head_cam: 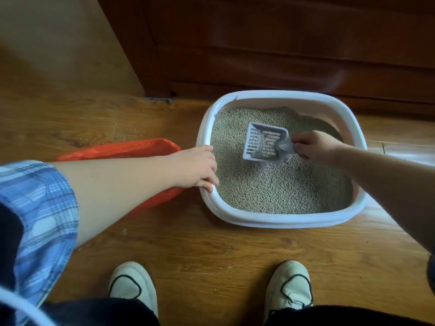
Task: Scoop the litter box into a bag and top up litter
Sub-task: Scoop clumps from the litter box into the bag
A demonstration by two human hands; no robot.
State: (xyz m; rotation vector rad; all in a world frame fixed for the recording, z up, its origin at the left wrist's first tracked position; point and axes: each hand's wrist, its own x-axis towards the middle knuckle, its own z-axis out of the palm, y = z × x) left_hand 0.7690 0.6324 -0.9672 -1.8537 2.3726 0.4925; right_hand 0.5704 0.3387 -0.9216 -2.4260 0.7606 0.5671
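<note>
A white litter box (280, 221) sits on the wooden floor, filled with grey-tan granular litter (270, 187). My right hand (315, 147) is shut on the handle of a pale slotted scoop (263, 143), held just above the litter near the box's middle, with a little litter in its near end. My left hand (197, 167) grips the box's left rim. An orange plastic bag (122, 149) lies on the floor left of the box, partly hidden under my left forearm.
A dark wooden cabinet (282, 43) stands right behind the box, with a tan wall (58, 43) to its left. Spilled litter grains (127, 135) dot the floor beyond the bag. My two pale shoes (134, 285) stand on the floor in front of the box.
</note>
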